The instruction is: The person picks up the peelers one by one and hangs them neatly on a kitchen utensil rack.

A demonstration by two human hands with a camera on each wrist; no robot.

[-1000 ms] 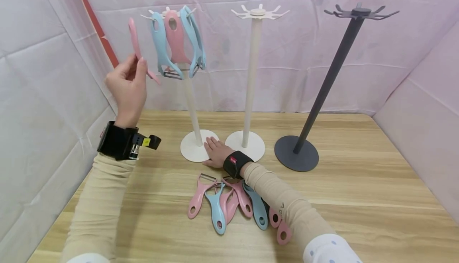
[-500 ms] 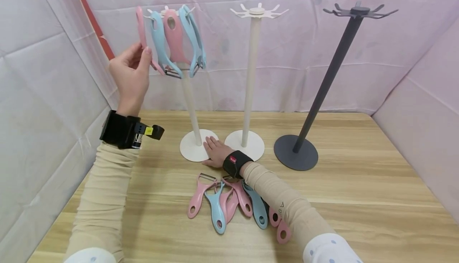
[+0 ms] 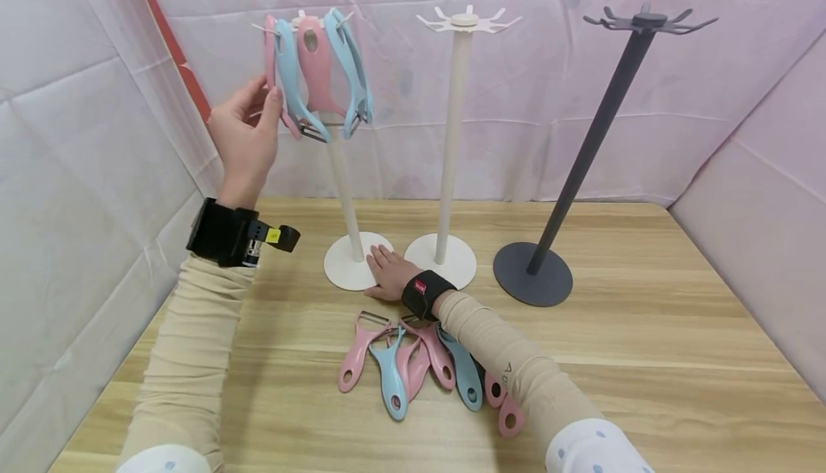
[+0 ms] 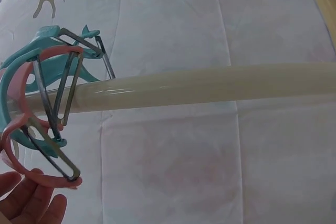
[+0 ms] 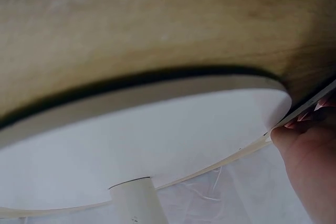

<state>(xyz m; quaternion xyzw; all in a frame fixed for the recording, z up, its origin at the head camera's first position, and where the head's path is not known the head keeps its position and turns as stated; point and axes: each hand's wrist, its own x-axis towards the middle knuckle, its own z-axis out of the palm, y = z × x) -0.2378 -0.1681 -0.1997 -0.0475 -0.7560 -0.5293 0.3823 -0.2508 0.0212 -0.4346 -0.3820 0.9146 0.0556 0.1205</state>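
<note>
My left hand (image 3: 245,132) pinches a pink peeler (image 3: 269,54) by its handle, upright at the left side of the left white stand (image 3: 345,193). Its top end is level with the stand's hooks; whether the hole sits over a hook I cannot tell. Beside it hang a blue peeler (image 3: 289,75), another pink peeler (image 3: 314,64) and more blue ones. In the left wrist view the pink peeler's blade end (image 4: 52,153) shows above my fingertips (image 4: 55,208). My right hand (image 3: 391,274) rests with spread fingers on the edge of that stand's round base (image 3: 338,265).
Several pink and blue peelers (image 3: 390,380) lie in a pile at the front, partly under my right forearm. A second white stand (image 3: 454,143) and a dark grey stand (image 3: 587,150) with bare hooks stand to the right. White cloth (image 3: 84,193) walls the table.
My left hand has moved right, bringing the pink peeler from beside the stand up against the hanging blue peeler. My right hand has stayed on the base.
</note>
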